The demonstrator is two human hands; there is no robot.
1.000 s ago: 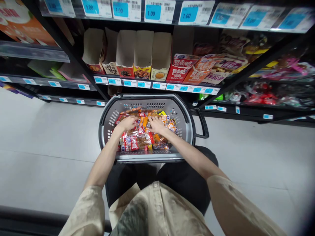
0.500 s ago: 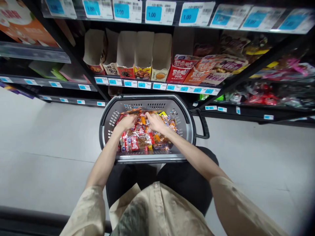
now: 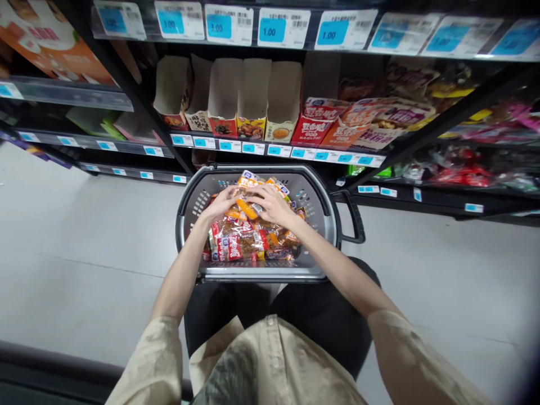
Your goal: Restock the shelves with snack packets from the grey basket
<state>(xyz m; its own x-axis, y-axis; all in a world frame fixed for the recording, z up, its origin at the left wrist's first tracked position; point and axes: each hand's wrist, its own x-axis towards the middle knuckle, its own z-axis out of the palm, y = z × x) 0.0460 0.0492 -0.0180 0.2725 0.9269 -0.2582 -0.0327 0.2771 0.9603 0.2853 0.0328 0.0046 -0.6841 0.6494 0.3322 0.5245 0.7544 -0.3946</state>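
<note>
A grey shopping basket (image 3: pixel 331 225) stands before my knees, partly filled with snack packets in clear, red and orange wrapping. My left hand (image 3: pixel 221 203) is closed on the left side of a small bunch of orange-and-white snack packets (image 3: pixel 250 180). My right hand (image 3: pixel 273 203) grips the same bunch from the right, its fingers curved over the top. Both hands are inside the basket's upper half, and the bunch is raised a little above the pile. Closer to me lies a red-and-clear snack packet (image 3: pixel 238 244), touched by neither hand. My fingers partly hide the held packets.
Beyond the basket, a low shelf holds several open-topped cartons (image 3: pixel 223 90) and filled red and orange snack boxes (image 3: pixel 314 124). Price tags (image 3: pixel 280 28) line the shelf edges. The basket's black handle (image 3: pixel 354 219) sticks out to the right over the pale floor (image 3: pixel 105 242).
Both hands have gathered orange snack packets and lifted them slightly from the pile; their white-and-orange ends now show above my fingers. The view has shifted slightly.
</note>
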